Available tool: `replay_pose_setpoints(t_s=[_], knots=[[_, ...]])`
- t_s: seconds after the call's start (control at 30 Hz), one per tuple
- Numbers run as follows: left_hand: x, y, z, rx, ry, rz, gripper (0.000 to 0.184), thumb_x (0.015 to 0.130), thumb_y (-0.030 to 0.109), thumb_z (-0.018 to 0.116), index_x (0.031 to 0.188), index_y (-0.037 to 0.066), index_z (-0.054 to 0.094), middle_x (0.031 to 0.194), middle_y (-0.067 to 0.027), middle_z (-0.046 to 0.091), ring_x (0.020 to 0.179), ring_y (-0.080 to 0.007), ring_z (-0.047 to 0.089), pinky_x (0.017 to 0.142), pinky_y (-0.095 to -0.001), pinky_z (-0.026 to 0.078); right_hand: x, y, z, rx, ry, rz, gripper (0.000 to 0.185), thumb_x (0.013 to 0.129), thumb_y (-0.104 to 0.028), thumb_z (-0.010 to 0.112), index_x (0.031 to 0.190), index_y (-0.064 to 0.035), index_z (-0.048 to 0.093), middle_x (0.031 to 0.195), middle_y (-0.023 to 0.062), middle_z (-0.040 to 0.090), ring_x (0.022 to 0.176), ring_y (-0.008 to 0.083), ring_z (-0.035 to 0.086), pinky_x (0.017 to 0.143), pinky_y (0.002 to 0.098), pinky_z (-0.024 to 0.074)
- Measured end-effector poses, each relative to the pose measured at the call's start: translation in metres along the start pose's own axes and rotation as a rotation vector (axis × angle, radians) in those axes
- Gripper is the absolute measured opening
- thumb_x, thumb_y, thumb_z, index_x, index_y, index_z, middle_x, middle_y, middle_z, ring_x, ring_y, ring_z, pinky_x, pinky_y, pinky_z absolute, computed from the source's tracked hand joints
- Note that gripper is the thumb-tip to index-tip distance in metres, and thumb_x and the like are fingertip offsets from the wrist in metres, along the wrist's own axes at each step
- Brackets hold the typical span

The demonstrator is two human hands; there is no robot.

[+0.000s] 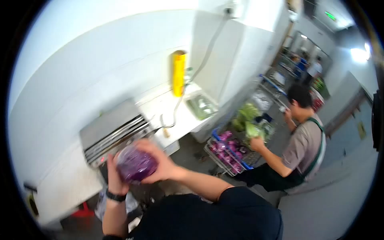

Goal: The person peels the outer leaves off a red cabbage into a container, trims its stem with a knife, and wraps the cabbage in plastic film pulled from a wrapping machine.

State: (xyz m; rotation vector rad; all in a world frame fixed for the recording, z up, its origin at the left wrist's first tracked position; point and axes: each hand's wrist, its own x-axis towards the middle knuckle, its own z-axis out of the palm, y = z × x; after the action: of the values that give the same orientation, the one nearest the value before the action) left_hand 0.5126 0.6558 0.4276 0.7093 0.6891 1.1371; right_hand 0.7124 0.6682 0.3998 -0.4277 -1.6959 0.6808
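Between my two hands is a red cabbage (137,164), its purple surface shiny under clear plastic film. My left hand (115,178) presses against its left side, and a dark band circles that wrist. Around its right side curve the fingers of my right hand (159,159). Just behind the cabbage, a metal wrapping machine (114,128) with long rollers and a small red light stands on the white counter (68,188).
A yellow tube (179,74) stands upright by the wall, beside a green-tinted plastic container (201,106) and a cable. To the right, another person (300,140) handles green leafy vegetables (250,120) over a wire cart (228,154) with several purple cabbages.
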Motion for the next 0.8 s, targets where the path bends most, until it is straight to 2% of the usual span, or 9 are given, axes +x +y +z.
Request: replay_pose_setpoints(t_s=[0.1,0.13,0.23,0.33,0.37,0.5,0.57,0.6,0.8], knots=[[-0.008,0.024,0.015,0.089,-0.160,0.027,0.074,0.102,0.063,0.032,0.149,0.007,0.031,0.140,-0.0109,0.052,0.127,-0.0235,0.050,0.108,-0.0399,0.039,-0.006,0.001,-0.003,0.358,0.242,0.333,0.110,0.056,-0.025,0.092,0.148,-0.0055,0.037,0.145,0.0147,0.042,0.136,0.0294,0.042,0.115,0.0438,0.0330],[-0.015,0.018,0.016,0.233,-0.109,0.202,0.071,0.101,0.059,0.043,0.149,0.009,0.032,0.137,-0.0113,0.051,0.128,-0.0237,0.048,0.107,-0.0397,0.039,-0.001,0.012,0.006,0.404,0.471,0.443,0.116,0.056,-0.033,0.094,0.150,-0.0061,0.031,0.144,0.0146,0.043,0.134,0.0287,0.043,0.114,0.0438,0.0376],[-0.016,0.010,0.025,0.946,0.107,0.814,0.070,0.080,0.042,0.080,0.125,0.001,0.047,0.117,-0.0132,0.054,0.112,-0.0265,0.055,0.097,-0.0358,0.045,0.005,0.020,-0.003,0.829,0.436,0.325,0.101,0.076,-0.051,0.081,0.151,-0.0075,0.029,0.140,0.0147,0.045,0.129,0.0278,0.050,0.106,0.0444,0.0483],[-0.034,0.012,0.043,1.024,0.119,0.516,0.064,0.074,0.028,0.086,0.121,0.004,0.050,0.104,-0.0071,0.058,0.095,-0.0167,0.059,0.085,-0.0318,0.048,0.012,0.018,0.000,0.759,0.513,0.314,0.065,0.098,-0.044,0.055,0.148,-0.0085,0.033,0.138,0.0129,0.048,0.125,0.0286,0.053,0.105,0.0433,0.0494],[-0.034,0.012,0.044,0.973,0.083,0.364,0.059,0.076,0.024,0.085,0.119,0.005,0.051,0.102,-0.0068,0.058,0.093,-0.0152,0.058,0.084,-0.0308,0.048,0.013,0.015,0.003,0.658,0.539,0.367,0.096,0.078,-0.072,0.066,0.144,-0.0071,0.040,0.136,0.0117,0.053,0.125,0.0288,0.055,0.104,0.0469,0.0500],[-0.028,0.002,0.029,0.898,0.054,0.369,0.051,0.080,0.023,0.083,0.117,0.005,0.053,0.095,-0.0049,0.059,0.089,-0.0127,0.058,0.080,-0.0286,0.048,0.027,-0.003,0.017,0.719,0.554,0.386,0.086,0.086,-0.072,0.054,0.144,-0.0106,0.042,0.137,0.0098,0.053,0.126,0.0278,0.054,0.105,0.0474,0.0478],[-0.023,-0.007,0.024,0.827,0.123,0.628,0.038,0.086,0.023,0.079,0.111,0.004,0.057,0.084,0.0011,0.058,0.082,-0.0100,0.057,0.077,-0.0258,0.047,0.034,-0.005,0.020,0.753,0.612,0.418,0.083,0.088,-0.072,0.050,0.144,-0.0117,0.043,0.138,0.0093,0.053,0.127,0.0276,0.054,0.105,0.0475,0.0472],[-0.023,-0.009,0.027,0.437,-0.032,0.411,0.023,0.092,0.022,0.072,0.101,0.004,0.061,0.076,0.0069,0.053,0.074,-0.0061,0.051,0.070,-0.0229,0.044,0.034,-0.003,0.019,0.820,0.587,0.394,0.082,0.089,-0.072,0.049,0.144,-0.0119,0.043,0.139,0.0093,0.052,0.127,0.0276,0.053,0.105,0.0474,0.0468],[-0.026,-0.003,0.019,0.472,-0.025,0.294,0.017,0.097,0.019,0.066,0.089,0.004,0.061,0.078,0.0081,0.050,0.071,-0.0014,0.040,0.062,-0.0204,0.035,0.044,-0.009,0.019,0.959,0.638,0.357,0.083,0.085,-0.069,0.060,0.145,-0.0142,0.042,0.143,0.0087,0.050,0.131,0.0276,0.049,0.109,0.0474,0.0435]])
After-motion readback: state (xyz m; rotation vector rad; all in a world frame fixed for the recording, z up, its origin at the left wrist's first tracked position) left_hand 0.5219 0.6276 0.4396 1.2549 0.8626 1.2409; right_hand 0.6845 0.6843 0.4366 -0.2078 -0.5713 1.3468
